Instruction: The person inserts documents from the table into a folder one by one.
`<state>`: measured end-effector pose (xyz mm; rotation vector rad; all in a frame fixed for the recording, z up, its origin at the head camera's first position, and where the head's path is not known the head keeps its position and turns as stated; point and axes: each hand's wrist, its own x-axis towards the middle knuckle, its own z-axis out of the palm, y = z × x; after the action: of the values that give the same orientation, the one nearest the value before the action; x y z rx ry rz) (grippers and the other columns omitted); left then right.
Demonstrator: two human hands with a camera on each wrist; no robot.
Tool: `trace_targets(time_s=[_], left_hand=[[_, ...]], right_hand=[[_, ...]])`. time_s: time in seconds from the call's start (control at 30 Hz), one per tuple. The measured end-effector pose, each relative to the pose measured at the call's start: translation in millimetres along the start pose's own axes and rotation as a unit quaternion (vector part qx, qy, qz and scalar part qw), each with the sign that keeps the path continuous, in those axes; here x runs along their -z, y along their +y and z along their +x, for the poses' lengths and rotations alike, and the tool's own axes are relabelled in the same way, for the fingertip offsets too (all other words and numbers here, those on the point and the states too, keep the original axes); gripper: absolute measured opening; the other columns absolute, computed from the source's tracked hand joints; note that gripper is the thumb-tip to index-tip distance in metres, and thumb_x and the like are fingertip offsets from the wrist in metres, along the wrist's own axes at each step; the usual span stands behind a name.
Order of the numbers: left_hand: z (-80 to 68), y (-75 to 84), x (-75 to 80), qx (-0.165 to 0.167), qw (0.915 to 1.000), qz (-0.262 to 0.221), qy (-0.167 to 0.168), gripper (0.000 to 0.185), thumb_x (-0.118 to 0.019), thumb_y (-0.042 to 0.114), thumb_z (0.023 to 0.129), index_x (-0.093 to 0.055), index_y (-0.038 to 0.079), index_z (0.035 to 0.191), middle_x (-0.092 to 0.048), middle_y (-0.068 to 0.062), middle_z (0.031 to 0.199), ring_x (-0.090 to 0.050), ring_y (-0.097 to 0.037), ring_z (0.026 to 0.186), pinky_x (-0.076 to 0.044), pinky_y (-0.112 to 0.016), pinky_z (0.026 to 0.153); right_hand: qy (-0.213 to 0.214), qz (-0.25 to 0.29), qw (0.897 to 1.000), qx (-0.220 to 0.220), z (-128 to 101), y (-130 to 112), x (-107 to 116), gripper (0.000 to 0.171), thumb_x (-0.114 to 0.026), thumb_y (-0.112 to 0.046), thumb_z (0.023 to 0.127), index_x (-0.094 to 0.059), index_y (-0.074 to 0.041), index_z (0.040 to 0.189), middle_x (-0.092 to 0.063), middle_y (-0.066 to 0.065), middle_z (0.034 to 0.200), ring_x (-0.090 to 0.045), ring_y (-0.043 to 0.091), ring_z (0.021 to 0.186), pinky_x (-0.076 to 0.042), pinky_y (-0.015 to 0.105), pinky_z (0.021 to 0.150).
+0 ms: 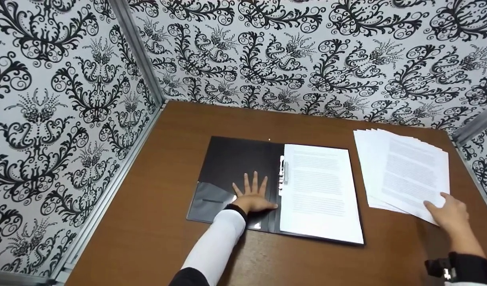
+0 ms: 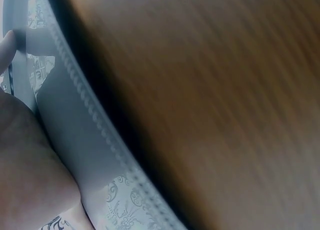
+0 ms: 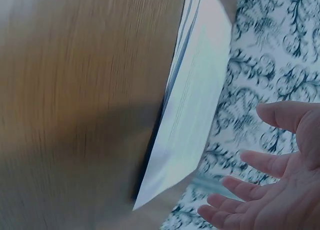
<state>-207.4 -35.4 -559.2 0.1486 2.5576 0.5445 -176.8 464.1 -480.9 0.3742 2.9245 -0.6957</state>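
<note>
A black folder lies opened flat on the brown table. Its left inner cover is under my left hand, whose fingers are spread wide, with the thumb near the spine. Printed sheets fill the right side of the folder, beside a metal clip mechanism. To the right, a fanned stack of loose printed sheets lies on the table. My right hand is at the stack's lower right corner. In the right wrist view its fingers are extended and apart from the paper.
Patterned black-and-white panels stand behind the table and at its sides, with metal frame posts at the corners. A grey pocket is on the folder's lower left. A tiny white speck lies above the folder.
</note>
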Motion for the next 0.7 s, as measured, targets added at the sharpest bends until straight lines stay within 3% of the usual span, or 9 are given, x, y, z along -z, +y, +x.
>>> trace_targets(time_s=[0.17,0.37,0.53,0.7], left_hand=[[0.1,-0.3,0.6,0.0,1.0,0.005,0.001,0.106,-0.059,0.069,0.08,0.006,0.033,0.155,0.031,-0.002,0.158,0.038,-0.034,0.139,0.023,-0.071,0.101],[-2.0,1.9,5.3,-0.002,1.0,0.005,0.003,0.106,-0.059,0.068,0.08,0.007,0.033,0.155,0.031,-0.002,0.158,0.038,-0.033,0.139,0.023,-0.071,0.102],[2.8,2.3,0.9,0.002,1.0,0.006,-0.002,0.107,-0.059,0.068,0.079,0.007,0.034,0.155,0.031,-0.002,0.158,0.038,-0.033,0.139,0.023,-0.071,0.102],[2.9,1.6,-1.8,0.001,1.0,0.009,-0.001,0.107,-0.059,0.069,0.079,0.007,0.034,0.155,0.032,-0.001,0.157,0.038,-0.033,0.139,0.023,-0.072,0.101]], right_hand=[[-0.033,-0.005,0.997,-0.074,9.6,17.4,0.5,0.081,-0.04,-0.042,0.098,-0.014,0.022,0.14,-0.014,0.051,0.137,-0.012,0.067,0.126,-0.019,0.07,0.103],[-0.056,0.021,0.985,-0.164,20.6,26.6,-4.6,0.094,-0.041,-0.049,0.095,-0.008,0.027,0.138,-0.009,0.054,0.136,-0.012,0.067,0.128,-0.019,0.066,0.107],[-0.048,0.049,0.976,-0.205,19.3,25.5,-14.1,0.1,-0.041,-0.051,0.094,-0.003,0.033,0.133,-0.003,0.057,0.134,-0.012,0.067,0.126,-0.023,0.069,0.104],[-0.029,0.03,0.976,-0.213,15.6,26.9,-26.0,0.107,-0.04,-0.055,0.093,0.006,0.032,0.134,0.003,0.057,0.135,-0.008,0.068,0.128,-0.023,0.07,0.104]])
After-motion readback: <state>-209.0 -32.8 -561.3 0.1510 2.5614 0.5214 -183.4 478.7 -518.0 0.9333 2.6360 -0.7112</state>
